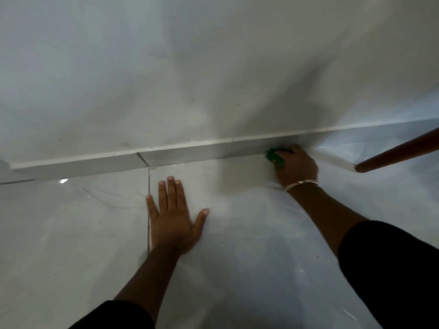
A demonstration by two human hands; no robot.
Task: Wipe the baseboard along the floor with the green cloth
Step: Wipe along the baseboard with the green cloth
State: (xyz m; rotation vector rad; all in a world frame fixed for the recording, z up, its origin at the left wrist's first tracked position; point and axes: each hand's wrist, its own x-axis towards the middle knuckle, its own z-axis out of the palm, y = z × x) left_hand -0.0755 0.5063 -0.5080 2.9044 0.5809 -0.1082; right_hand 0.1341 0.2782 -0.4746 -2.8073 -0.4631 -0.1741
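A pale grey baseboard (190,153) runs along the foot of the white wall, rising slightly to the right. My right hand (297,166) presses a bunched green cloth (274,157) against the baseboard where it meets the floor; only the cloth's left part shows past my fingers. A metal bangle sits on that wrist. My left hand (174,217) lies flat on the floor tile, fingers spread, a short way in front of the baseboard and left of the cloth.
A brown wooden leg or pole (399,150) slants down from the right edge and ends close to the floor, just right of my right hand. Glossy light tiles (71,233) cover the floor, with a grout line (149,205) beside my left hand.
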